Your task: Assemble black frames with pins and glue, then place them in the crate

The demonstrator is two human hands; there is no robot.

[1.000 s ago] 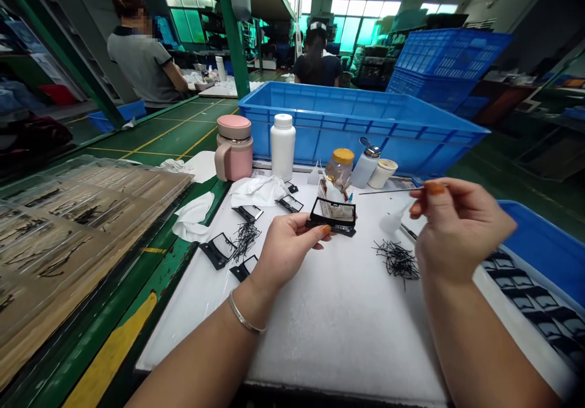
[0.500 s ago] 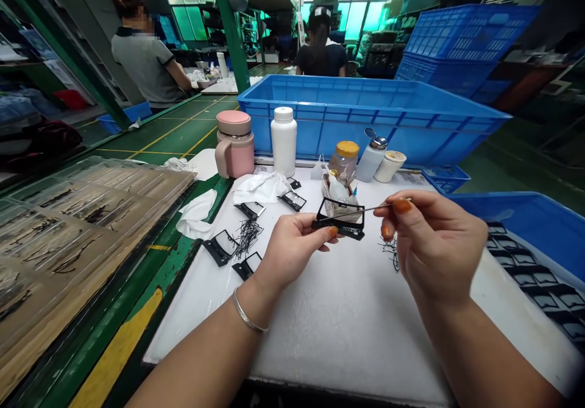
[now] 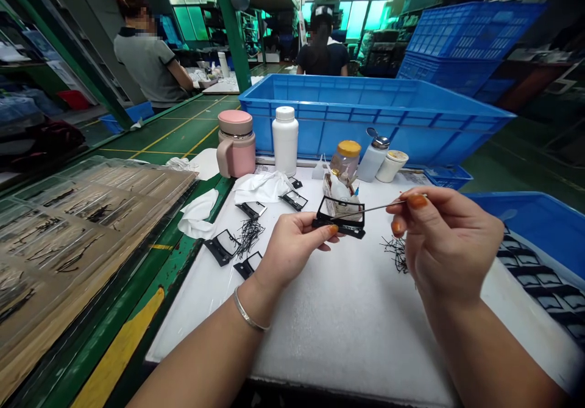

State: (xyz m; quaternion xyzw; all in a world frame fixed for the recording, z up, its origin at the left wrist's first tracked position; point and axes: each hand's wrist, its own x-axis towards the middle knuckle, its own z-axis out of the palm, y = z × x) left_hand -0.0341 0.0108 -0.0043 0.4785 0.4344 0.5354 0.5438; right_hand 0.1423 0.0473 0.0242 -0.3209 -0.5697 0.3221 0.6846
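Between the thumb and fingers of my left hand (image 3: pixel 292 243) is a small black frame part with a clear window (image 3: pixel 342 218), raised above the white work surface. My right hand (image 3: pixel 450 243) pinches a thin metal rod (image 3: pixel 381 206), like a needle or tweezers, whose far end reaches across the window near the frame's lower edge. Whether the tip touches the frame I cannot tell. Black thin strips (image 3: pixel 249 236) lie in a pile left of my left hand, among several similar black frames (image 3: pixel 222 246). A second pile of strips (image 3: pixel 397 254) is partly behind my right hand.
Behind the work stand a pink mug (image 3: pixel 236 144), a white bottle (image 3: pixel 285 141), a yellow-lidded jar (image 3: pixel 346 157) and a pump bottle (image 3: pixel 373 157). A large blue crate (image 3: pixel 365 116) backs them. Rows of frames (image 3: pixel 539 274) lie at the right, a partitioned tray (image 3: pixel 91 213) at the left.
My right hand has moved slightly right, drawing the rod's tip right across the frame. My left hand and the black frame stay nearly in place.
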